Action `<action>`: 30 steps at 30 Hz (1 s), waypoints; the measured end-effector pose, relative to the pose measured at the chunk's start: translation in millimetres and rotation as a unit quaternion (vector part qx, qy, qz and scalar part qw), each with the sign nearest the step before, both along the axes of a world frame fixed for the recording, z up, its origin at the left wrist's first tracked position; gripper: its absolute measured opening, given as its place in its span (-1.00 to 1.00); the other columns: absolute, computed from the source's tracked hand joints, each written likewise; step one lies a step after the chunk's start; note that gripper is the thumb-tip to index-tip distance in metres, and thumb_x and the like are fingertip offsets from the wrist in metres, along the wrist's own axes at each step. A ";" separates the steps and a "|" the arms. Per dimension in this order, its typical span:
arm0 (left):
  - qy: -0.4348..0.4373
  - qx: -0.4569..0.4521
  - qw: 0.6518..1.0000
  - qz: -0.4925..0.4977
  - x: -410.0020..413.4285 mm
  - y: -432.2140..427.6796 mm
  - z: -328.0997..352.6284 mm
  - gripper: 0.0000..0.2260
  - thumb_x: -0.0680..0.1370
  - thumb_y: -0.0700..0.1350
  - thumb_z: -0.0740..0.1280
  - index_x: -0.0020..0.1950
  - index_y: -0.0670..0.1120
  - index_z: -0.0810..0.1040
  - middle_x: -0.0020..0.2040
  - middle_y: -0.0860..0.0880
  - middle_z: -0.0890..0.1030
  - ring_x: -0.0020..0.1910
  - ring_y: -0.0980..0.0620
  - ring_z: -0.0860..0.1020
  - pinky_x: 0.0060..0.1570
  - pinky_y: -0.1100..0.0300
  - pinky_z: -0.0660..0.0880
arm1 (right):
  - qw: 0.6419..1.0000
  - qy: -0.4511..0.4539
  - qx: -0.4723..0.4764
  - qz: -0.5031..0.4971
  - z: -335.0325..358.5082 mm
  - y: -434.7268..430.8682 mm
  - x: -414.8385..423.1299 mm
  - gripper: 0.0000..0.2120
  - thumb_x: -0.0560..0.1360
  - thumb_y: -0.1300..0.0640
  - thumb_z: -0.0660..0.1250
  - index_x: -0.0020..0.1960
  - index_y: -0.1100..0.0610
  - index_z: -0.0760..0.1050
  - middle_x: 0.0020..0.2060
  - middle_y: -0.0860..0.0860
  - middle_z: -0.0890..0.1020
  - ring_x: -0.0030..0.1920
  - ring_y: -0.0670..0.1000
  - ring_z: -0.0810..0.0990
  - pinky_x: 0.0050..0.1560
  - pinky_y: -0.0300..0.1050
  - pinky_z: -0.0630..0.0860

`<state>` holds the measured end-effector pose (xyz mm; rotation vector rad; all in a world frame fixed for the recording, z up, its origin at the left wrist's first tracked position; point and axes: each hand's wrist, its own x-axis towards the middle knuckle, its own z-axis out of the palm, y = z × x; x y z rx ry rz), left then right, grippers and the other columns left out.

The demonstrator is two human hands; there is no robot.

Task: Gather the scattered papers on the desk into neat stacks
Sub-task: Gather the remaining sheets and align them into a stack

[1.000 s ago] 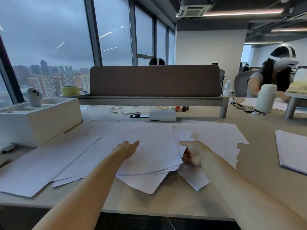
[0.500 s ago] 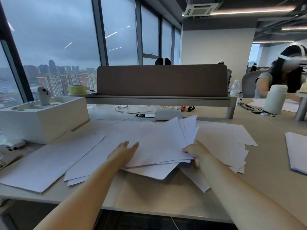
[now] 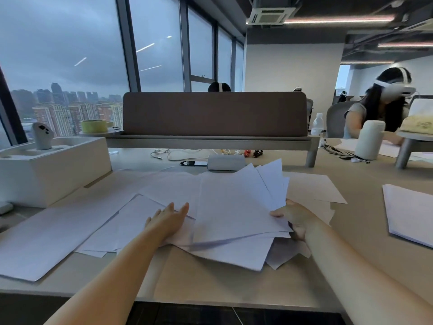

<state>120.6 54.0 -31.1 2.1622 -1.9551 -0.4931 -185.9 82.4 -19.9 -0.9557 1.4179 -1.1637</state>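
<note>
So, you're approx. a third in, by my guess. Your right hand (image 3: 295,219) pinches a fanned bunch (image 3: 236,207) of sheets at its near right corner, thumb on top and fingers curled under. The far edge of the bunch is tipped up off the table (image 3: 210,277). Your left hand (image 3: 167,221) lies flat with fingers straight and together. It rests on the papers just left of the bunch, fingertips at its edge.

Done: one bunch gathered, but the corners splay and nothing is squared yet. A side pile (image 3: 410,214), well right of your right hand, looks roughly stacked, though its edges aren't quite flush.

Left to do:
- Big loose sheets (image 3: 58,233) spread out left of your left hand.
- More sheets lie under the bunch, on your side of both hands.
- A few far sheets (image 3: 314,188) lie beyond your right hand.
- All of it needs collecting, tapping even etc.

Vs. 1 s ago: the papers lay flat then, and your right hand was only curled at their edge. Half a sec ago the bunch was already rising. Now it stands steeper and fans wider. Your left hand has hardly shifted and stays flat.
</note>
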 end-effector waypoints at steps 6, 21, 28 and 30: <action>0.065 0.029 0.996 0.049 1.9 -12.1 4.7 -0.23 0.37 0.39 0.14 0.46 -0.01 0.24 0.44 -0.12 0.36 0.40 -0.17 0.34 0.37 -0.04 0.28 | 0.998 0.005 0.033 0.045 0.3 -5.6 -5.3 -0.76 0.53 0.40 0.26 0.18 0.27 0.50 0.12 0.25 0.60 0.16 0.26 0.56 0.25 0.20 0.45; 0.525 0.047 0.837 0.147 -0.4 -3.9 32.7 -0.53 0.55 -0.06 0.35 0.34 -0.27 0.32 0.14 -0.26 0.45 -0.27 -0.05 0.50 -0.26 0.16 0.48 | 0.992 0.109 -0.059 -0.037 8.7 4.3 -41.1 -0.79 0.49 0.26 0.35 0.12 0.25 0.56 0.11 0.13 0.62 0.08 0.18 0.59 0.18 0.04 0.46; 0.598 0.101 0.781 0.153 -11.2 -9.5 35.1 -0.62 0.53 -0.04 0.38 0.13 -0.28 0.36 -0.07 -0.23 0.54 -0.19 -0.10 0.54 -0.18 0.13 0.49 | 0.994 0.047 -0.079 -0.053 8.2 12.6 -47.9 -0.81 0.50 0.33 0.31 0.11 0.25 0.51 -0.03 0.09 0.61 -0.20 -0.01 0.57 -0.38 -0.36 0.50; 0.605 0.106 0.774 0.154 -14.3 -14.6 30.5 -0.72 0.53 -0.06 0.38 -0.06 -0.26 0.40 -0.12 -0.19 0.54 -0.24 -0.06 0.53 -0.23 0.17 0.46 | 0.995 0.032 -0.077 -0.054 3.3 13.1 -47.9 -0.77 0.49 0.34 0.31 0.15 0.29 0.52 -0.01 0.13 0.62 -0.18 0.02 0.60 -0.29 -0.28 0.50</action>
